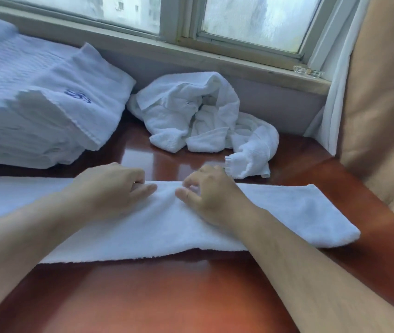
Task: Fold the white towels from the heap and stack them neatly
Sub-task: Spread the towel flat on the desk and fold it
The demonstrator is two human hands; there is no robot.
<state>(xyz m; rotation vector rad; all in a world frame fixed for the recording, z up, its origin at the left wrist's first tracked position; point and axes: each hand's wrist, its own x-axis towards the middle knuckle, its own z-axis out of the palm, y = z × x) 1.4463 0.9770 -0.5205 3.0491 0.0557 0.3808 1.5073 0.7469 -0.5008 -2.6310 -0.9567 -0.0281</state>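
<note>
A long white towel point(287, 212), folded into a strip, lies across the glossy red-brown table point(167, 296) in front of me. My left hand point(109, 188) rests near its middle with fingers curled at the far edge. My right hand point(210, 195) sits just beside it, fingertips bent and pinching the cloth at that same edge. A crumpled heap of white towels point(198, 114) lies behind, under the window. At the back left stands a stack of folded white towels point(35, 104); the top one carries a blue logo.
A window sill point(215, 61) runs along the wall behind the heap. A clear glass object point(309, 71) sits on the sill at right. A beige curtain point(383, 104) hangs at the right edge of the table.
</note>
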